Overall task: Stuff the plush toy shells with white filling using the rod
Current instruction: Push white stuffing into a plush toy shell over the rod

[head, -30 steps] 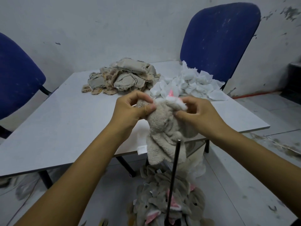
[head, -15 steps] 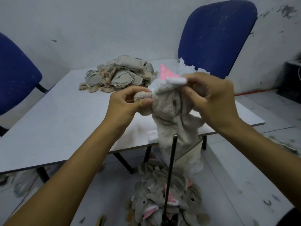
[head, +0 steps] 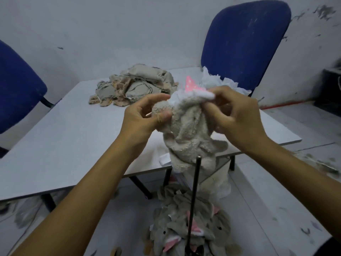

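The plush shell [head: 188, 133] hangs pinched in your left hand [head: 145, 117] and right hand [head: 238, 115]; loosen either pinch and it slips past the rod [head: 194, 196].

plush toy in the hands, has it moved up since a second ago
Yes. The plush toy rose: its pink ear now overlaps the white filling near the chair, having started nearer the table edge.

The rod [head: 194, 200] runs off the near edge, its foot lost among the shells [head: 186, 226]. The right hand [head: 238, 117] is blurred — its grip, probably a pinch, is unclear — and hides much of the filling [head: 217, 82].
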Action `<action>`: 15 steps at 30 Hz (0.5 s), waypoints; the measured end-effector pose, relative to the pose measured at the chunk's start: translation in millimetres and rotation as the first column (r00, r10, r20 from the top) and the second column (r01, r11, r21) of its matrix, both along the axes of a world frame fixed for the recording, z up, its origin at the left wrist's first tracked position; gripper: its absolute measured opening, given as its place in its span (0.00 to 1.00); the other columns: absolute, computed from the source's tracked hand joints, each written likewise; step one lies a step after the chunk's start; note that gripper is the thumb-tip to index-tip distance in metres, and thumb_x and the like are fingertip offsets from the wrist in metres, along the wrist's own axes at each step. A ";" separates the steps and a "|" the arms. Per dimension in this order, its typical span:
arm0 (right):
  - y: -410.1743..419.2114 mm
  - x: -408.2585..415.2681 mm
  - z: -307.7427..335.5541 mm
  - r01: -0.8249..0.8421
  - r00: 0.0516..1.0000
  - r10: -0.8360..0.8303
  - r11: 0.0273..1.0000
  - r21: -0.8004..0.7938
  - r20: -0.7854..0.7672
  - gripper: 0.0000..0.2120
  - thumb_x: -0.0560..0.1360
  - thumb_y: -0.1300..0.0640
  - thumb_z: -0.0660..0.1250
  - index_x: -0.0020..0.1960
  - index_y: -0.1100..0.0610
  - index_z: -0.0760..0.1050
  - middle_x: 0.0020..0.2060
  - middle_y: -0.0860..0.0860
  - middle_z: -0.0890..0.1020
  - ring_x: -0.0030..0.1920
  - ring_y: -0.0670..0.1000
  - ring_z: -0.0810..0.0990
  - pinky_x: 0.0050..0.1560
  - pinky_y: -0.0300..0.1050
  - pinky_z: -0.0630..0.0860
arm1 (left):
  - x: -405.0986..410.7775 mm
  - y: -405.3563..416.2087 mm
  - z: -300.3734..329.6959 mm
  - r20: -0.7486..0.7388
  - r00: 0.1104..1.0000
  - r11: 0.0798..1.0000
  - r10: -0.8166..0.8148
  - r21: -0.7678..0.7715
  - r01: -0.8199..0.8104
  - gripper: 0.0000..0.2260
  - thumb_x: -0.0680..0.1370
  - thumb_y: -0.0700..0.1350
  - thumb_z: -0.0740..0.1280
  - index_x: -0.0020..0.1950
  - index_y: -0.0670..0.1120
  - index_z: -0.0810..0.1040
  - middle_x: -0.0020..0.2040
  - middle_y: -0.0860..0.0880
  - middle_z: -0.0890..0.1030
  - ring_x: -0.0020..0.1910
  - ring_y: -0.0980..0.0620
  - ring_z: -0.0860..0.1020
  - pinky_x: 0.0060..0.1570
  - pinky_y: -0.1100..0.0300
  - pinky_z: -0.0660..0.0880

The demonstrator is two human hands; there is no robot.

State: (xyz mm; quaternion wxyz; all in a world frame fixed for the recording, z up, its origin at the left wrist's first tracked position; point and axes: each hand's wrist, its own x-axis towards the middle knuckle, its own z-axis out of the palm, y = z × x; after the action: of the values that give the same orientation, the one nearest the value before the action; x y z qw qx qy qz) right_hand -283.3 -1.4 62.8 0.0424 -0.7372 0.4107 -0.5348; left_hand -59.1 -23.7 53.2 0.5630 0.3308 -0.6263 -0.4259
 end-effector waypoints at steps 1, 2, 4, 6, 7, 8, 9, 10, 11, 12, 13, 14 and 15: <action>-0.5 -2.6 1.5 0.014 1.000 -0.014 0.999 -0.036 0.017 0.07 0.79 0.55 0.68 0.57 0.54 0.78 0.42 0.44 0.81 0.37 0.39 0.79 0.38 0.34 0.77 | 0.6 -0.6 3.1 -0.056 0.998 1.000 -0.025 0.000 0.025 0.14 0.66 0.45 0.79 0.50 0.55 0.85 0.47 0.54 0.82 0.50 0.46 0.78 0.52 0.42 0.80; -0.6 -5.5 1.9 0.000 1.000 -0.001 0.999 -0.038 -0.014 0.07 0.79 0.56 0.68 0.57 0.53 0.77 0.42 0.45 0.80 0.36 0.40 0.79 0.37 0.32 0.75 | 1.2 -0.6 5.1 -0.108 0.992 0.998 -0.057 0.001 0.057 0.15 0.65 0.45 0.80 0.50 0.54 0.85 0.45 0.53 0.81 0.49 0.45 0.77 0.52 0.44 0.81; 0.0 -8.9 2.1 -0.064 0.988 0.071 0.997 0.054 -0.141 0.06 0.79 0.58 0.68 0.55 0.53 0.77 0.42 0.47 0.81 0.38 0.44 0.80 0.39 0.34 0.77 | 1.4 0.7 6.0 -0.144 0.983 0.993 -0.116 0.012 0.118 0.16 0.64 0.43 0.79 0.50 0.53 0.84 0.45 0.53 0.81 0.47 0.48 0.78 0.49 0.50 0.82; 2.8 -12.2 3.5 -0.110 0.984 0.115 0.993 0.041 -0.139 0.06 0.77 0.59 0.69 0.55 0.55 0.78 0.43 0.50 0.83 0.41 0.48 0.81 0.42 0.42 0.80 | 0.7 3.2 6.7 -0.186 0.970 0.985 -0.159 0.030 0.167 0.16 0.64 0.42 0.78 0.50 0.51 0.84 0.48 0.51 0.82 0.48 0.50 0.80 0.46 0.56 0.81; 3.4 -13.8 5.8 -0.130 0.986 0.127 0.991 -0.022 -0.107 0.07 0.77 0.59 0.68 0.54 0.54 0.78 0.43 0.50 0.83 0.41 0.48 0.81 0.42 0.41 0.80 | 2.2 2.2 7.9 -0.213 0.957 0.978 -0.195 0.029 0.206 0.16 0.63 0.43 0.79 0.50 0.50 0.84 0.50 0.49 0.81 0.50 0.50 0.80 0.46 0.57 0.81; 3.9 -14.9 7.9 -0.152 0.985 0.146 0.986 -0.062 -0.095 0.07 0.77 0.57 0.67 0.55 0.53 0.77 0.43 0.49 0.82 0.42 0.47 0.81 0.42 0.39 0.79 | 5.0 1.4 8.7 -0.222 0.944 0.967 -0.244 0.015 0.253 0.18 0.62 0.44 0.81 0.50 0.51 0.85 0.51 0.48 0.81 0.52 0.48 0.80 0.47 0.56 0.81; 3.8 -15.6 10.0 -0.168 0.980 0.162 0.985 -0.047 -0.113 0.07 0.77 0.57 0.66 0.55 0.52 0.77 0.43 0.48 0.82 0.42 0.47 0.81 0.42 0.38 0.79 | 7.4 1.9 9.6 -0.216 0.928 0.950 -0.303 0.006 0.312 0.19 0.62 0.45 0.82 0.52 0.51 0.84 0.53 0.47 0.81 0.53 0.47 0.81 0.48 0.55 0.81; 3.3 -16.0 10.0 -0.172 0.974 0.172 0.985 0.018 -0.148 0.06 0.77 0.58 0.66 0.54 0.52 0.77 0.42 0.47 0.81 0.42 0.47 0.81 0.42 0.38 0.79 | 9.8 2.6 10.7 -0.215 0.901 0.922 -0.376 0.012 0.387 0.21 0.62 0.45 0.83 0.54 0.51 0.84 0.53 0.46 0.81 0.52 0.47 0.81 0.48 0.55 0.81; 3.2 -15.7 7.0 -0.173 0.965 0.192 0.978 0.113 -0.179 0.05 0.77 0.60 0.67 0.51 0.53 0.77 0.41 0.47 0.81 0.41 0.47 0.81 0.41 0.39 0.78 | 12.5 3.4 9.5 -0.235 0.859 0.879 -0.454 0.036 0.475 0.23 0.62 0.46 0.83 0.56 0.50 0.83 0.52 0.46 0.81 0.50 0.47 0.82 0.47 0.55 0.81; 3.3 -14.7 2.1 -0.184 0.960 0.220 0.961 0.205 -0.173 0.06 0.76 0.64 0.67 0.49 0.54 0.77 0.39 0.47 0.81 0.39 0.47 0.81 0.39 0.39 0.78 | 13.4 5.1 7.3 -0.282 0.800 0.815 -0.530 0.090 0.572 0.26 0.63 0.48 0.83 0.59 0.50 0.82 0.49 0.47 0.81 0.46 0.48 0.82 0.44 0.56 0.81; 3.7 -12.7 -2.2 -0.223 0.957 0.265 0.933 0.282 -0.120 0.07 0.76 0.68 0.66 0.48 0.57 0.77 0.38 0.48 0.80 0.38 0.47 0.81 0.37 0.38 0.76 | 12.3 7.8 6.0 -0.359 0.724 0.730 -0.589 0.147 0.667 0.28 0.63 0.51 0.82 0.61 0.50 0.81 0.45 0.47 0.80 0.41 0.49 0.81 0.41 0.57 0.81; 4.0 -10.3 -5.4 -0.284 0.947 0.318 0.894 0.345 -0.043 0.08 0.76 0.70 0.65 0.48 0.59 0.78 0.39 0.49 0.80 0.37 0.47 0.81 0.36 0.35 0.76 | 10.1 9.4 3.0 -0.406 0.688 0.685 -0.601 0.182 0.706 0.28 0.65 0.54 0.81 0.63 0.49 0.80 0.42 0.47 0.79 0.38 0.50 0.80 0.38 0.58 0.80; 4.6 -6.7 -6.7 -0.350 0.930 0.367 0.853 0.387 0.032 0.08 0.76 0.70 0.65 0.49 0.60 0.78 0.40 0.50 0.81 0.38 0.46 0.82 0.37 0.34 0.76 | 7.9 8.1 -1.1 -0.384 0.722 0.705 -0.575 0.215 0.676 0.26 0.67 0.54 0.79 0.63 0.49 0.80 0.40 0.46 0.79 0.38 0.50 0.80 0.38 0.58 0.80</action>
State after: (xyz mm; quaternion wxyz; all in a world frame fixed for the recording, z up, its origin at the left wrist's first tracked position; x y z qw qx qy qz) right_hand -290.1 3.2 56.1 0.2766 -0.7891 0.3643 -0.4099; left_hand -51.2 -15.6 52.0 0.4016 0.1220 -0.5289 -0.7376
